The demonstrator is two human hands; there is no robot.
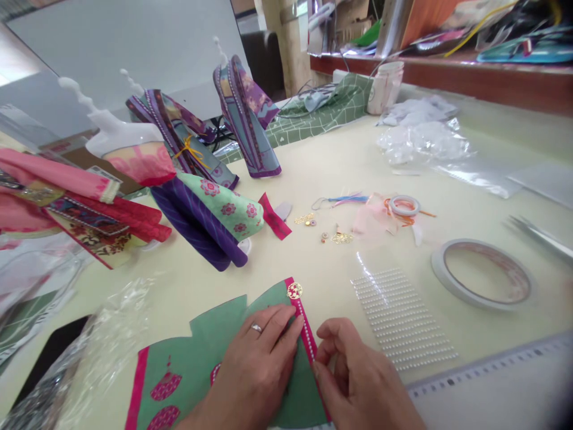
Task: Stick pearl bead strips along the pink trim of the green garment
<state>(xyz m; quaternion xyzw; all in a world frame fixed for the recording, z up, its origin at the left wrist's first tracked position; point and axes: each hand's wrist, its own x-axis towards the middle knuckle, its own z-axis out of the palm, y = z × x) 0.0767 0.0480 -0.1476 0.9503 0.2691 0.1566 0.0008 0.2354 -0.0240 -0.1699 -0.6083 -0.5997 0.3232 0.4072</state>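
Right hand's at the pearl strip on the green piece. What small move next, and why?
I'd probably press down the lower visible end of the pearl strip: the right hand has fingertips there, and the left hand rests on the green piece.

Your panel [224, 322] looks smooth and matt; its pearls [307, 334], glossy; its medallion [294, 291], shiny metal; your tweezers [541, 236], bright metal; the bag [425, 143], crinkled, glossy plastic; the bust [119, 137], smooth plastic; the shelf [447, 82], glossy.
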